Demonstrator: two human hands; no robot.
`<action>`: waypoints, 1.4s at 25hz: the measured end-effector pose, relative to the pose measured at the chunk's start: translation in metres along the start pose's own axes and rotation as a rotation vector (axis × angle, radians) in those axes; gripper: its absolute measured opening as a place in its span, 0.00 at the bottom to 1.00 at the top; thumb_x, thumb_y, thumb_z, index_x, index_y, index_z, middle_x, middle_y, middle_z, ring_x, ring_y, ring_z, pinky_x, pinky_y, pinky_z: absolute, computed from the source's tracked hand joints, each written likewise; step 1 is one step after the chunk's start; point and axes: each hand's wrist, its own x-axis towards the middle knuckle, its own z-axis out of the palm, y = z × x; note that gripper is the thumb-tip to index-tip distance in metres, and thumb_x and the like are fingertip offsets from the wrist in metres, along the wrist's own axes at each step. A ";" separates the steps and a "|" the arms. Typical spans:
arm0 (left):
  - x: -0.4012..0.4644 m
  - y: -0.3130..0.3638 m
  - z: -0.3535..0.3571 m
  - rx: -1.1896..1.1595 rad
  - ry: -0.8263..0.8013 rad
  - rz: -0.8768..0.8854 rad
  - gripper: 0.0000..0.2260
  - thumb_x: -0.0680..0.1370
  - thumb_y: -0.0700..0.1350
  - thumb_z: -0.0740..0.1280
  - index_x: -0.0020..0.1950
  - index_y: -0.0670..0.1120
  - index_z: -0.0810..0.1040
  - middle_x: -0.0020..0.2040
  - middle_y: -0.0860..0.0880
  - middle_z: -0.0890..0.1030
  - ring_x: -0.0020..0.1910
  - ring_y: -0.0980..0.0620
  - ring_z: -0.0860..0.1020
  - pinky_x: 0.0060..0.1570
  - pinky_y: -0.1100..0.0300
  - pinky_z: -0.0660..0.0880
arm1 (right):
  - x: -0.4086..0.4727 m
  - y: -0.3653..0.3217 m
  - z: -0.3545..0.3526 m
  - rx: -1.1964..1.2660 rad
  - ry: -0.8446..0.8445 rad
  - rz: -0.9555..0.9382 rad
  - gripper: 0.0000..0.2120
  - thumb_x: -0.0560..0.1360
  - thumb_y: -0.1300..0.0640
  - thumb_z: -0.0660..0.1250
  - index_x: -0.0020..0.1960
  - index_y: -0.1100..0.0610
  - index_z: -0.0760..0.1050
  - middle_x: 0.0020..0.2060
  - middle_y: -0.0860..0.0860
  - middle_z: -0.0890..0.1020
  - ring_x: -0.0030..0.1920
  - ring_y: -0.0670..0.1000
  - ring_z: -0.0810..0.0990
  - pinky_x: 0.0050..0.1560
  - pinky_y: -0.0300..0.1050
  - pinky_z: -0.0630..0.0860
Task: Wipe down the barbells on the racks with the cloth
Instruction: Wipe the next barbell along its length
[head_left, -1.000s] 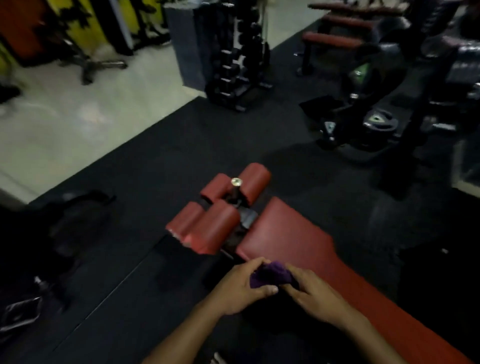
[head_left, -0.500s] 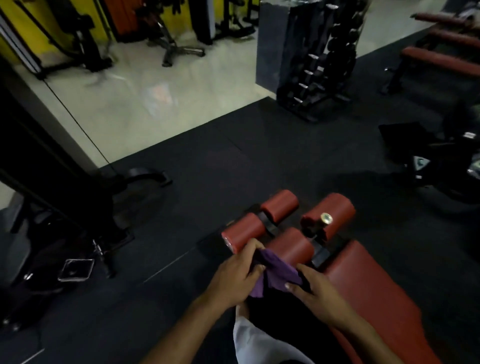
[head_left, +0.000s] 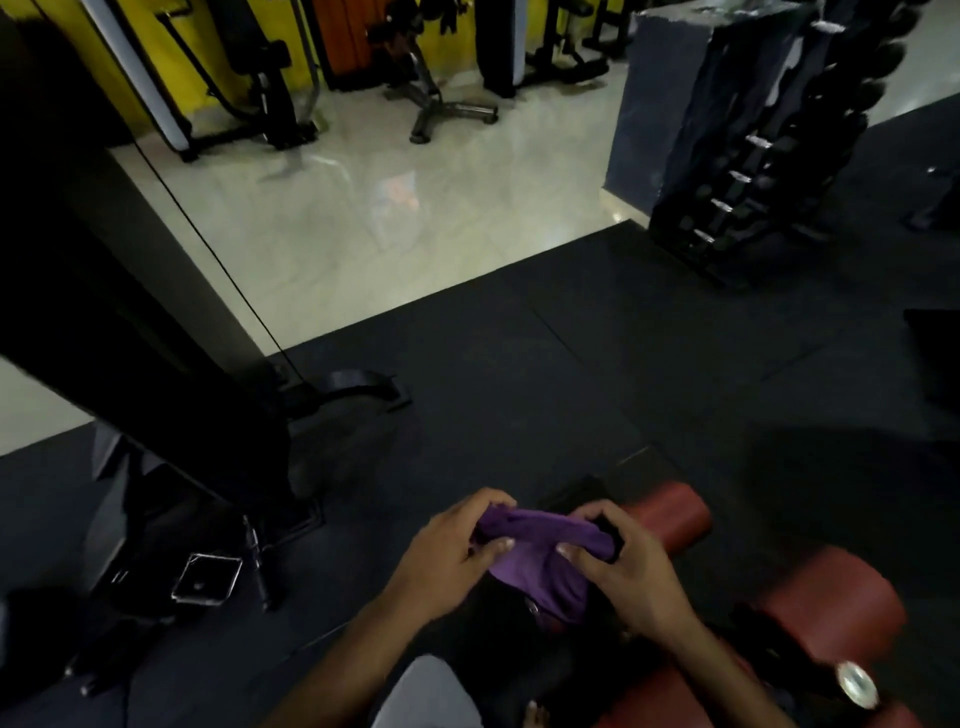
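Cloth bunched between left hand and right hand.

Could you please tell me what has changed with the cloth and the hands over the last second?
The purple cloth, bunched small between the fingers a second ago, has been pulled open and now stretches between the left hand and right hand. The view has swung left, so the red roller pads sit further right. Both hands kept gripping the cloth throughout.

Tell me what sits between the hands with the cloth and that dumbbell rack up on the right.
Only bare dark rubber floor, in the head view. Left hand and right hand grip the purple cloth; the dumbbell rack stands far off.
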 end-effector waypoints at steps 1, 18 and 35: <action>0.014 -0.010 -0.011 -0.032 0.005 -0.012 0.12 0.80 0.49 0.69 0.62 0.59 0.75 0.57 0.61 0.81 0.56 0.59 0.80 0.55 0.54 0.78 | 0.026 -0.004 0.006 0.027 0.000 0.011 0.10 0.71 0.63 0.76 0.46 0.53 0.77 0.39 0.48 0.83 0.40 0.47 0.81 0.43 0.44 0.76; 0.390 -0.007 -0.091 -0.113 -0.547 0.256 0.16 0.84 0.43 0.65 0.69 0.58 0.72 0.59 0.60 0.81 0.59 0.61 0.80 0.61 0.61 0.76 | 0.267 -0.016 -0.073 0.010 0.179 0.218 0.21 0.71 0.53 0.79 0.58 0.43 0.73 0.54 0.37 0.80 0.55 0.41 0.80 0.55 0.36 0.77; 0.671 0.229 0.190 0.117 -1.027 0.767 0.05 0.79 0.46 0.72 0.50 0.55 0.78 0.49 0.57 0.82 0.49 0.55 0.80 0.47 0.61 0.76 | 0.250 0.112 -0.324 0.050 1.108 0.416 0.06 0.76 0.55 0.74 0.50 0.48 0.78 0.44 0.45 0.83 0.45 0.47 0.83 0.47 0.50 0.80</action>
